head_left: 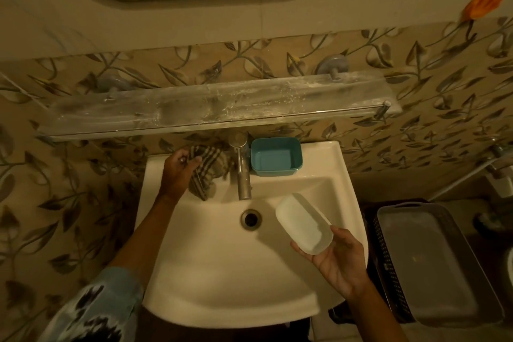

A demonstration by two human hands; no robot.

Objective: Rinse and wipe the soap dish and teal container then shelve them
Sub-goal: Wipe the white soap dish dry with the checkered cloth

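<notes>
Now the step in hand looks like fetching the cloth to wipe the soap dish (304, 223), so the sound way is to draw the striped cloth (206, 168) clear of the tap (242, 168) in one pull and bring it to the dish over the basin (222, 272), so any drips fall there. The left hand (179, 168) reaches forward to the back-left ledge of the sink, arm stretched long, fingers (194, 159) curled closed on the cloth's upper edge. The right hand (337, 254) is held palm up at the basin's right side, fingers spread under the white dish and cradling its near end, the dish tilted with its hollow turned away. The teal container (276, 156) sits empty on the ledge just right of the tap, below the bare glass shelf (216, 108)
</notes>
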